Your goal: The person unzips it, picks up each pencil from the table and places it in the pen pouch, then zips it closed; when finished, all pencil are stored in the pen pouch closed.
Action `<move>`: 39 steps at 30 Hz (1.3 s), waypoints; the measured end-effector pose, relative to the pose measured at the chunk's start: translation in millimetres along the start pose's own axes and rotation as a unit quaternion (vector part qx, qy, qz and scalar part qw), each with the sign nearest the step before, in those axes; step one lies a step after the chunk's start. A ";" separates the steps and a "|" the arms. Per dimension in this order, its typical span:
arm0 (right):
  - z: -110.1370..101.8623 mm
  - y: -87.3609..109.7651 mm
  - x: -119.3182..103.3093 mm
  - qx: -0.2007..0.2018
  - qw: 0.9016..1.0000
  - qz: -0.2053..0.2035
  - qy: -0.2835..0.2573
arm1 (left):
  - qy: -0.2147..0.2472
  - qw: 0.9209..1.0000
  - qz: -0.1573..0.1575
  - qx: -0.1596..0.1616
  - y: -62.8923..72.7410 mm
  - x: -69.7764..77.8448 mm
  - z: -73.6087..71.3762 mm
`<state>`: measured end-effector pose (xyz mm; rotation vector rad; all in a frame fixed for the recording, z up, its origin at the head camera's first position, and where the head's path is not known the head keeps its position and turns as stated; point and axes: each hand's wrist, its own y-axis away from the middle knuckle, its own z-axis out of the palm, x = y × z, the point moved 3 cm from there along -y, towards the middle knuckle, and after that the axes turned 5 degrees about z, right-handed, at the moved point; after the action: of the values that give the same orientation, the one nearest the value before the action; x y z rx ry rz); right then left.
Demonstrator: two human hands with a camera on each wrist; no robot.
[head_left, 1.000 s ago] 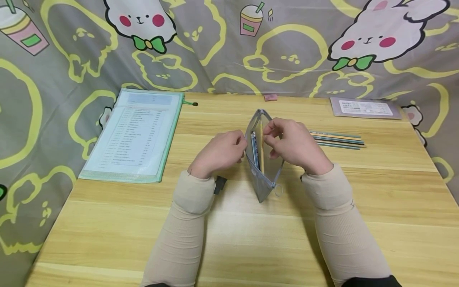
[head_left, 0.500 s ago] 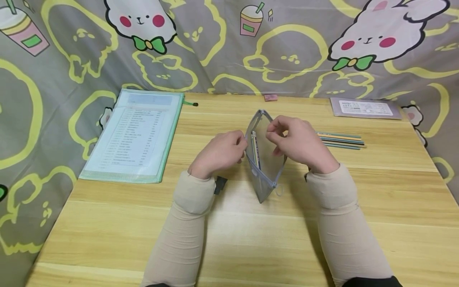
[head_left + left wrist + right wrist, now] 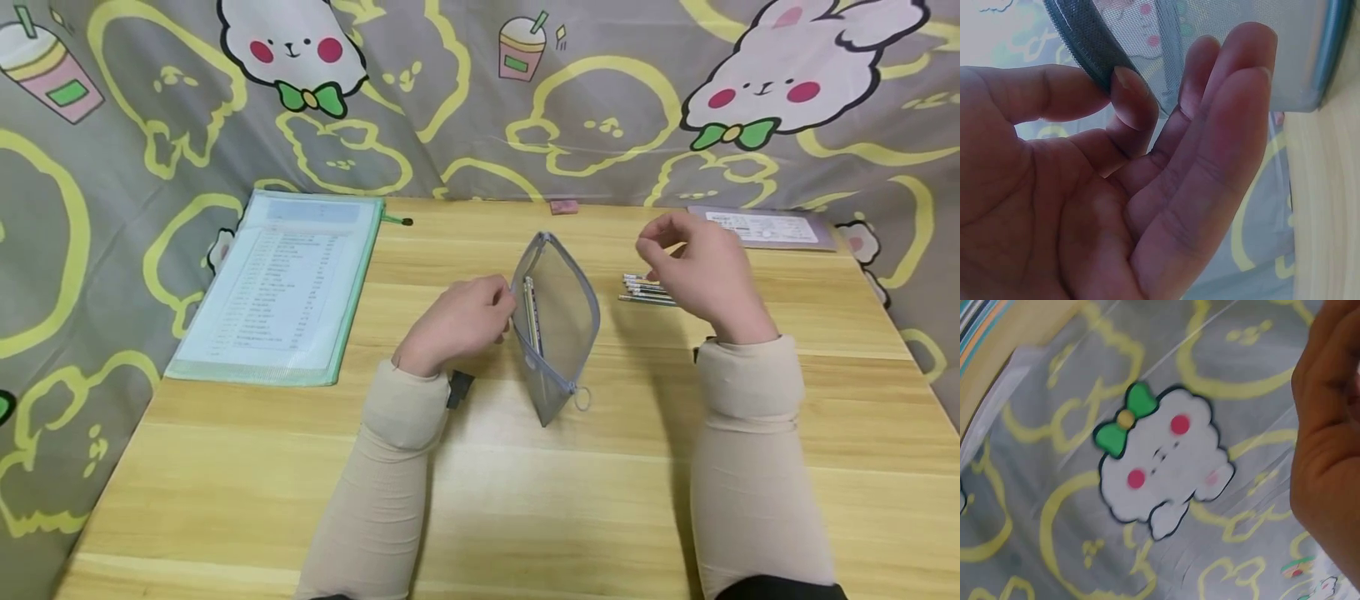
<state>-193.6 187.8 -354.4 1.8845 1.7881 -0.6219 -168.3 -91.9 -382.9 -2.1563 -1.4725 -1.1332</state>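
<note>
My left hand (image 3: 461, 321) pinches the left edge of a grey mesh pencil pouch (image 3: 573, 325), which stands with its mouth wide apart in the head view. In the left wrist view, thumb and index finger grip the pouch's zipper edge (image 3: 1085, 47), the other fingers extended beside the mesh. A few pencils (image 3: 533, 317) lean inside against the left wall. To the right, my right hand (image 3: 705, 262) is raised over several pencils (image 3: 645, 290) on the table, partly covering them. Its fingers are loosely bent, with nothing seen between them.
On the left lies a document folder (image 3: 277, 287) with a green zipper edge. A pink eraser (image 3: 564, 207) sits at the table's back edge. Behind my right hand is a flat grey packet (image 3: 817, 235) with a white label. Patterned cloth (image 3: 450, 100) hangs behind the table (image 3: 570, 517).
My right hand has let a yellow pencil go into the pouch, come out and moved right over the loose pencils. The left hand keeps its grip on the pouch edge.
</note>
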 end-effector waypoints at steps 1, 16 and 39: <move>-3.0 -0.1 3.1 0.013 1.000 -0.001 0.009 | 0.001 1.000 -0.001 0.000 0.1 -0.1 0.5; -20.8 -6.4 37.5 0.028 0.999 0.035 0.012 | 0.020 1.000 -0.002 -0.008 -1.3 4.8 6.3; -8.9 -12.7 112.5 -0.045 0.997 0.019 0.061 | 0.006 1.000 0.006 -0.022 2.7 10.2 10.7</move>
<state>-200.6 282.5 -416.8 1.9267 1.8201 -0.4130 -159.4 -79.8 -381.8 -2.1813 -1.4408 -1.1827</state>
